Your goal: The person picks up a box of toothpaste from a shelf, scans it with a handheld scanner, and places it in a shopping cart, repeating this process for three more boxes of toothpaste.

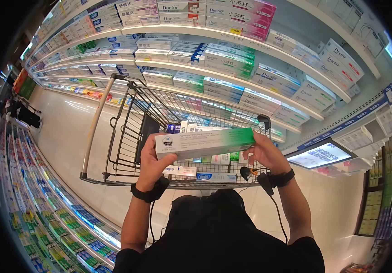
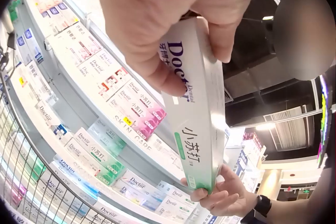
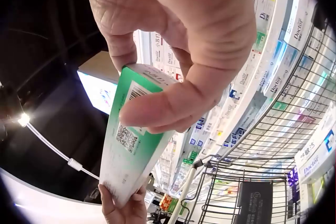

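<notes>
A long white toothpaste box [image 1: 200, 142] with a green end is held level over the shopping cart in the head view. My left hand [image 1: 152, 157] grips its white end, thumb on the face toward me. At the green end, my right hand [image 1: 267, 152] holds the box between thumb and fingers. The left wrist view shows the "Doctor" lettering on the box [image 2: 191, 113] and the left hand [image 2: 173, 19] pinching it from both sides. In the right wrist view, the right index finger [image 3: 168, 109] lies across the barcode on the green part.
The wire cart [image 1: 127, 132] below holds several boxes, among them a blue and white one [image 1: 216, 177]. Shelves [image 1: 177, 30] stacked with toothpaste boxes stand just beyond it. A lit screen [image 1: 318, 155] is at the right, and another shelf row [image 1: 45, 204] curves along the left.
</notes>
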{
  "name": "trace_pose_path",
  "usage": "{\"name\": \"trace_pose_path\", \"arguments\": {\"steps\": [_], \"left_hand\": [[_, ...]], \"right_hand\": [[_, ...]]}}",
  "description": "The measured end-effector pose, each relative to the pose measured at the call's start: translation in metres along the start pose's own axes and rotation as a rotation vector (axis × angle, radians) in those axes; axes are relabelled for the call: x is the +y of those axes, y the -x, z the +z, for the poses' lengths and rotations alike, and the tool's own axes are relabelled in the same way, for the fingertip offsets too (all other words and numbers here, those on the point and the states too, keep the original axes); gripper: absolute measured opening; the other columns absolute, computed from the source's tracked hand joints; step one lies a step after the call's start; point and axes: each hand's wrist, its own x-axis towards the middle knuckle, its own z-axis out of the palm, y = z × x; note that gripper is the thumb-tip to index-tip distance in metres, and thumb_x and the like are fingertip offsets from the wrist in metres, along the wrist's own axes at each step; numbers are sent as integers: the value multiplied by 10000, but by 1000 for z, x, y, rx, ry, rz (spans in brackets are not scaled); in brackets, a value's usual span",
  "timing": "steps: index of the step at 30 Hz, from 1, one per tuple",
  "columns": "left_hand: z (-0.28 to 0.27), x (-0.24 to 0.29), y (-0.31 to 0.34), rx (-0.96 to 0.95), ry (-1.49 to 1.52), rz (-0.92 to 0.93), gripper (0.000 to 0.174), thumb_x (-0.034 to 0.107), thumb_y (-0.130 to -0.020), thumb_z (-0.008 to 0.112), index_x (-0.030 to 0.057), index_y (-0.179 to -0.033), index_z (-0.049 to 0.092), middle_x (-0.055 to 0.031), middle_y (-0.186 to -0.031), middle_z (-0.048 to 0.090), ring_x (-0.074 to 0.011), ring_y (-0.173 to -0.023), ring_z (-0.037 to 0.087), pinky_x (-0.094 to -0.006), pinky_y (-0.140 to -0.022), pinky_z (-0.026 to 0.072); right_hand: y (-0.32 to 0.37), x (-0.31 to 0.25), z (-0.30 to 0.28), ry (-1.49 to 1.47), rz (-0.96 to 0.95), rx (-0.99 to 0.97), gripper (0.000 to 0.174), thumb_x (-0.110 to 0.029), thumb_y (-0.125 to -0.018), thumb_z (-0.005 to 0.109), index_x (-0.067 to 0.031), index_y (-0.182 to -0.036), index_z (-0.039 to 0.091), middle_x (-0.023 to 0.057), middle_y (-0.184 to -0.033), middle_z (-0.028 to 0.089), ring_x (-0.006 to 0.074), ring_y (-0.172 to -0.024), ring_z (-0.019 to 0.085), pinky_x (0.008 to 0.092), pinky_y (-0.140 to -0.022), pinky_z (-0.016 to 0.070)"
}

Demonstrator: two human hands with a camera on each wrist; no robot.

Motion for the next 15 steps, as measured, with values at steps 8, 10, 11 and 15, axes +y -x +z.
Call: {"name": "trace_pose_path", "arguments": {"steps": [8,10,11,15], "left_hand": [[-7,3,3,-27,227,55,908,11,-709,769,112,-1461,270,-121,-1334,466,-227,-1211,502,-363,-1003,446],[-5,1,8,17,433,-94,946,-3,-721,755,140,-1487,219,-133,-1357,454,-241,-1232,481,-379,-1012,438],[-6,-3,10,-6,465,-131,958,-9,-733,741,141,-1499,185,-155,-1411,406,-268,-1282,428,-410,-1051,394],[-2,-20,18,-41,637,-197,953,71,-748,757,152,-1502,179,-163,-1456,354,-283,-1331,366,-427,-1107,303]], "right_hand": [[38,-8,51,238,-193,99,759,-113,-746,707,-5,-1409,354,121,-1253,526,196,-1117,558,329,-889,524],[40,-6,57,380,-302,120,795,-49,-719,707,-14,-1421,335,121,-1290,497,198,-1187,509,342,-954,486],[43,-8,61,362,-267,127,812,4,-696,718,-37,-1414,340,113,-1294,485,199,-1232,464,349,-1009,438],[46,6,55,524,-246,211,719,-2,-707,725,-47,-1344,397,102,-1241,514,207,-1183,512,346,-978,468]]}}
